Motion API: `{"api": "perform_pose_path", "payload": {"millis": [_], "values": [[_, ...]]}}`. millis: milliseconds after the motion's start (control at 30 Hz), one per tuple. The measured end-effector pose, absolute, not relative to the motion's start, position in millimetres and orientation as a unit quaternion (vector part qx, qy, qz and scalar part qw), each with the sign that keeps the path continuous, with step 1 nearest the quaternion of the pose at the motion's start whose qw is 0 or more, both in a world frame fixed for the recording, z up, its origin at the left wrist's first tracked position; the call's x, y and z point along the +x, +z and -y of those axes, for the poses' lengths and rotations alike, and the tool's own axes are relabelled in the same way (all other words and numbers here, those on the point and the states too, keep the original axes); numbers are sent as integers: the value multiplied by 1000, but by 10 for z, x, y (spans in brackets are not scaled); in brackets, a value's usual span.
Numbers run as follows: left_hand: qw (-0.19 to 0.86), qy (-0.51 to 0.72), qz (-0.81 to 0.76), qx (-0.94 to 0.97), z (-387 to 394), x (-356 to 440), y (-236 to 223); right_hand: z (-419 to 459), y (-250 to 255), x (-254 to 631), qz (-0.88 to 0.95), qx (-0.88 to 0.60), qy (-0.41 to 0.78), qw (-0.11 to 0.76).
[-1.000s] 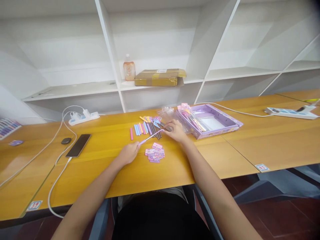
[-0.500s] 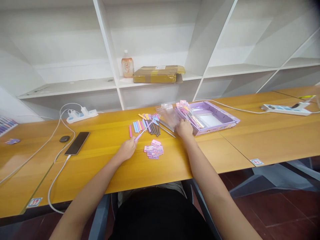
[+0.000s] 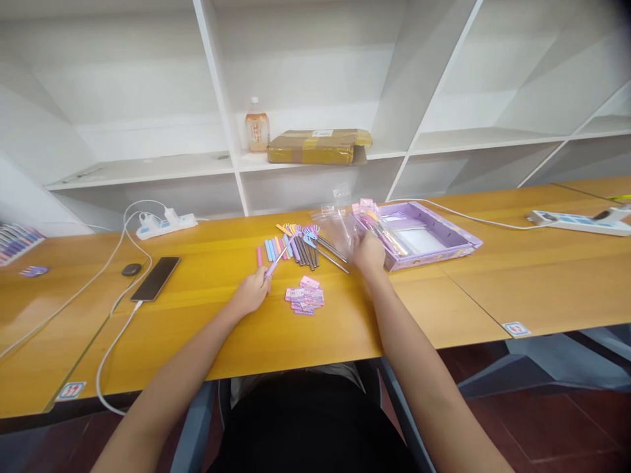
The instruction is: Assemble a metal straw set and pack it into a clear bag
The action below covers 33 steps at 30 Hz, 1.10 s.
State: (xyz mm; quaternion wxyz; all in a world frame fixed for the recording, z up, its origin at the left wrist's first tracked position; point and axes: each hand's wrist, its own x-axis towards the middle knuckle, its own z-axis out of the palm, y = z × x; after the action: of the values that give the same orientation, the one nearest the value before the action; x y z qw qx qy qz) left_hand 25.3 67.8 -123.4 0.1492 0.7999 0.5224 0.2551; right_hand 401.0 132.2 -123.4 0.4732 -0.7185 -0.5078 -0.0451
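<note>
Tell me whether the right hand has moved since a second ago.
Yes. The right hand has gone from the row of pens rightward to the clear bags beside the purple box. The left hand holds a purple pen.

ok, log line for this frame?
left hand: holds purple pen | right hand: on clear bags | purple box: open, beside

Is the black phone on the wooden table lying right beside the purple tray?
No, the black phone lies far left on the wooden table, while the purple tray sits to the right.
</note>
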Motion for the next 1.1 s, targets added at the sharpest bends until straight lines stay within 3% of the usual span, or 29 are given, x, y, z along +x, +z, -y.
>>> {"api": "perform_pose_path", "payload": {"millis": [333, 500, 867, 1100], "values": [[178, 276, -517, 790, -683, 253, -1239, -1222, -1122, 3869, 505, -617, 19, 603], [264, 331, -453, 785, -644, 288, -1258, -1159, -1136, 3563, 565, -522, 45, 638], [392, 413, -314, 760, -545, 505, -1361, -648, -1429, 2456, 760, -297, 220, 535], [307, 463, -344, 757, -539, 513, -1352, -626, -1327, 2602, 751, -263, 292, 530]]}}
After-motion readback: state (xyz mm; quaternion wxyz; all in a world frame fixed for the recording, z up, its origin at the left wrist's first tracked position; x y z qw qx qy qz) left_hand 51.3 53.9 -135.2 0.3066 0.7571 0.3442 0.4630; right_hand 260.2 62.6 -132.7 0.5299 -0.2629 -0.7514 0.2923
